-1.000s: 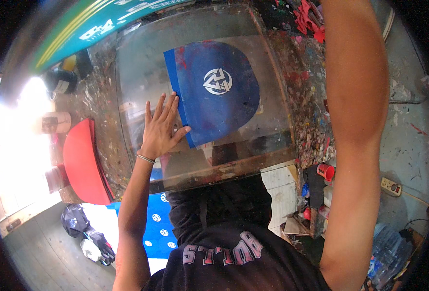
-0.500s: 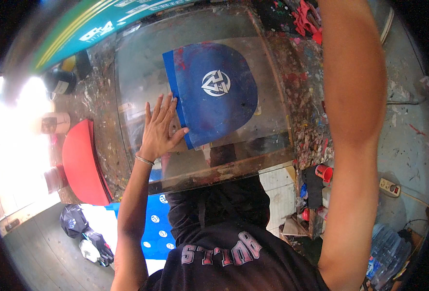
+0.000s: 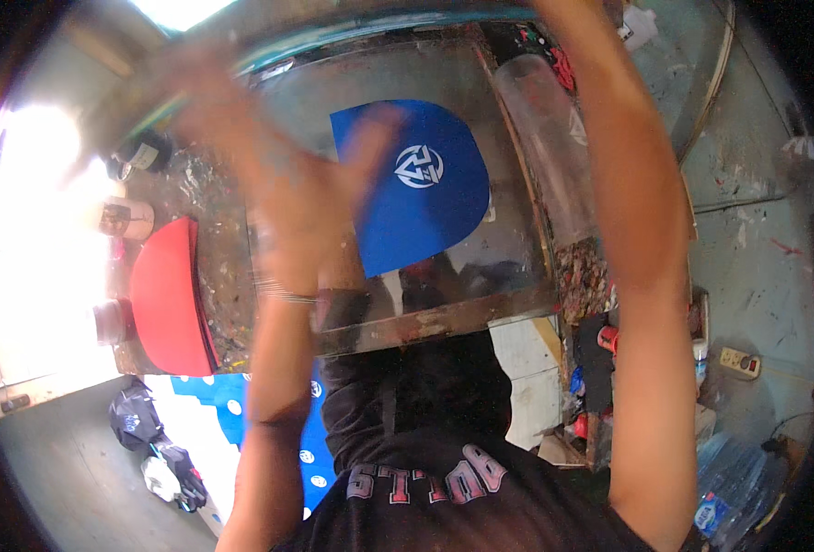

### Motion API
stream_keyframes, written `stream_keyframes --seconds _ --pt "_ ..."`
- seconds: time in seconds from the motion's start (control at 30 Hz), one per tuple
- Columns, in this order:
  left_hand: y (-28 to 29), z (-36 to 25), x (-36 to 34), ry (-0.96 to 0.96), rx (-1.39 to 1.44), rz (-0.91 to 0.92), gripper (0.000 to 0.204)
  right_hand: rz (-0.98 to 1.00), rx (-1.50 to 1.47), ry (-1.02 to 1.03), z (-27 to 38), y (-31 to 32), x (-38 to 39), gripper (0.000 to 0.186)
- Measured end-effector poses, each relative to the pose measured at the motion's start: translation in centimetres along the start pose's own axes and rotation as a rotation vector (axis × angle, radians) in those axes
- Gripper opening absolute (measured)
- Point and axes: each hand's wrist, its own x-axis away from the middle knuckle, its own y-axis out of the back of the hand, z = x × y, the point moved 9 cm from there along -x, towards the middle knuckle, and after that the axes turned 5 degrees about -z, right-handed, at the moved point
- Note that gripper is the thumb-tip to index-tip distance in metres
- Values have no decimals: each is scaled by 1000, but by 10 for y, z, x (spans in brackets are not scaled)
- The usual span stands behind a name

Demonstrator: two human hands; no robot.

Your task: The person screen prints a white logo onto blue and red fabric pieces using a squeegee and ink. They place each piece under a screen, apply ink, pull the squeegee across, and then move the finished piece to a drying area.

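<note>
On the glass-like work board (image 3: 508, 267) lies a blue D-shaped panel (image 3: 435, 221), flat, with a white round emblem on it. My left hand (image 3: 287, 193) is raised above the board's left side, blurred by motion, its thumb stretched apart in front of the panel's left part. The other fingers point to the far left, and nothing shows in its grasp. My right forearm (image 3: 651, 239) reaches up along the right side; its hand is beyond the top edge. Beside that arm a clear plastic sheet (image 3: 545, 138) is curled up at the board's right edge.
A stack of red curved panels (image 3: 163, 299) lies left of the board, near a dark container (image 3: 145, 152) and a pale cup (image 3: 131, 219). Blue pieces with white emblems (image 3: 310, 451) lie lower left. A power strip (image 3: 740, 362) and plastic bottles (image 3: 738, 478) are at right.
The clear sheet that covered the blue panel is now off it, curled at the right. My left hand has lifted off the panel's left edge. The teal framed screen at the top has swung mostly away.
</note>
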Motion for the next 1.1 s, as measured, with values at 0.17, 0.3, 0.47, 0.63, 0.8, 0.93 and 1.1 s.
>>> stream_keyframes --seconds 0.17,0.3,0.47,0.63,0.8,0.93,1.1 --pt "21 77 7 41 -285 710 68 -237 114 224 17 -44 122 61" --pt "3 82 121 -62 -174 765 39 18 -93 180 26 -102 236 41" --pt "-14 90 179 39 -34 865 37 377 67 63 13 -160 271 35" --pt "-17 88 178 40 -17 890 37 488 -1 -5 -28 -195 234 27" --pt "-18 95 183 67 -23 915 36 674 -75 -36 -14 -192 236 31" --pt "-19 96 183 67 -2 914 37 439 44 40 -2 -178 247 23" --pt "-22 95 182 70 -1 923 37 202 136 115 -44 -208 210 27"
